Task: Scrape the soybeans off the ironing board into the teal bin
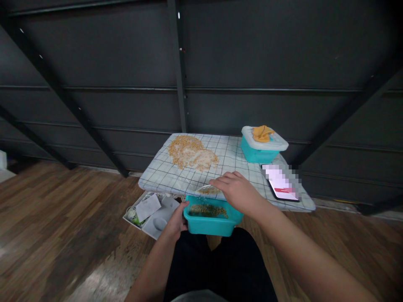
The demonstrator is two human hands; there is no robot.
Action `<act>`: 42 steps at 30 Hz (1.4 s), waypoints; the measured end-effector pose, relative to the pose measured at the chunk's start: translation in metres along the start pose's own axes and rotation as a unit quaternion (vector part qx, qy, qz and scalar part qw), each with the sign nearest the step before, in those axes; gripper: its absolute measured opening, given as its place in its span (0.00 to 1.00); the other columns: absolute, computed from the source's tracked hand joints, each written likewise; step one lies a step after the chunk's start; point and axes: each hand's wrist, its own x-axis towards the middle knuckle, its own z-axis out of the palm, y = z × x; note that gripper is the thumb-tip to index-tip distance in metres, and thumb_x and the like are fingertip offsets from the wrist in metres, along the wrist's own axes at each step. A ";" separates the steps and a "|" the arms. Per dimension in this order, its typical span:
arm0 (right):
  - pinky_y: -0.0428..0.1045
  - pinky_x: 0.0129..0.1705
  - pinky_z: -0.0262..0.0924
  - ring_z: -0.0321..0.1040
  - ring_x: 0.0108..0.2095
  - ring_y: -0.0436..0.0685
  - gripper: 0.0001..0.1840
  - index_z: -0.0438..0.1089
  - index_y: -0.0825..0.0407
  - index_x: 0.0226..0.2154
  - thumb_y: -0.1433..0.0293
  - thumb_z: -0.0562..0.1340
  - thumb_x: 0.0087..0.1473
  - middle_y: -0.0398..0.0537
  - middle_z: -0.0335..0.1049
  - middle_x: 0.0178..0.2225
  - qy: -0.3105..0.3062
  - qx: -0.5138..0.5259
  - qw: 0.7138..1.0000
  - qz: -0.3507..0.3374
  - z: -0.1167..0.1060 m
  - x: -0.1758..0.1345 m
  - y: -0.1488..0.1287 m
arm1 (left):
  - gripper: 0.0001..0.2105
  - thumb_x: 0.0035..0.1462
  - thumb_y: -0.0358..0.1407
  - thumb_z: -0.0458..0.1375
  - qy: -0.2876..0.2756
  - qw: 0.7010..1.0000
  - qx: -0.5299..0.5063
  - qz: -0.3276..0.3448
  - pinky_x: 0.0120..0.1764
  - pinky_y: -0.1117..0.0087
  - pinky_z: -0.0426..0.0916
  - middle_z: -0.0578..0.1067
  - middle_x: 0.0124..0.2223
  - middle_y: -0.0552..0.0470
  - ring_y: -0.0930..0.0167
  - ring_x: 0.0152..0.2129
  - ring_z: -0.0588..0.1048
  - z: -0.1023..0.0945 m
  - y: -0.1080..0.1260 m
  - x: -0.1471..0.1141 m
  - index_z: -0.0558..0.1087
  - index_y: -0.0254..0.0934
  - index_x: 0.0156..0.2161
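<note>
A teal plastic container (208, 228) is held just below the table's front edge, above my lap. My left hand (179, 220) grips its left end, with the thumb on the rim. Yellowish grains lie on the container's floor. Over its far side, at the table edge, my right hand (234, 191) is closed with the fingers pointing left. A thin, pale, see-through piece (204, 188) shows at those fingertips, with a few grains by it; its kind cannot be made out. Farther back, a heap of yellow grains (185, 147) partly covered with white grains (200, 159) spreads over the cloth.
A checked white cloth (229, 151) covers the small table. At its right stand a lidded teal box (260, 155) with an orange cloth (262, 133) on top, and a phone (281, 184). An open white box (157, 214) sits below left. A dark panelled wall rises behind.
</note>
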 end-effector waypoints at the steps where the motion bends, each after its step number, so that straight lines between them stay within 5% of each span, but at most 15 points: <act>1: 0.57 0.51 0.55 0.67 0.48 0.61 0.24 0.70 0.49 0.55 0.79 0.55 0.59 0.50 0.75 0.50 -0.003 0.001 1.000 0.000 -0.001 -0.001 -0.001 | 0.24 0.57 0.50 0.56 0.001 1.000 0.000 0.000 0.36 0.60 0.76 0.81 0.44 0.43 0.57 0.41 0.79 0.000 0.000 0.000 0.73 0.36 0.53; 14: 0.59 0.54 0.57 0.69 0.49 0.61 0.25 0.71 0.50 0.54 0.81 0.55 0.57 0.53 0.77 0.48 -0.009 -0.008 1.000 0.011 -0.005 -0.004 -0.007 | 0.24 0.57 0.49 0.56 -0.001 1.000 -0.002 0.003 0.35 0.60 0.76 0.81 0.46 0.41 0.56 0.41 0.79 0.004 0.000 -0.001 0.73 0.35 0.53; 32: 0.55 0.45 0.57 0.69 0.43 0.59 0.22 0.72 0.52 0.51 0.81 0.58 0.56 0.50 0.78 0.43 0.036 -0.034 0.999 -0.012 -0.011 -0.013 -0.013 | 0.26 0.55 0.52 0.57 -0.021 1.000 -0.001 0.015 0.35 0.60 0.76 0.80 0.46 0.42 0.56 0.41 0.79 -0.003 -0.007 0.006 0.72 0.37 0.53; 42: 0.54 0.46 0.52 0.66 0.46 0.58 0.19 0.71 0.49 0.54 0.76 0.57 0.61 0.46 0.77 0.48 0.067 0.011 0.996 -0.062 -0.002 0.026 -0.016 | 0.25 0.55 0.50 0.56 -0.014 1.000 -0.014 0.015 0.37 0.61 0.75 0.80 0.46 0.42 0.56 0.44 0.78 0.000 -0.005 -0.001 0.73 0.36 0.52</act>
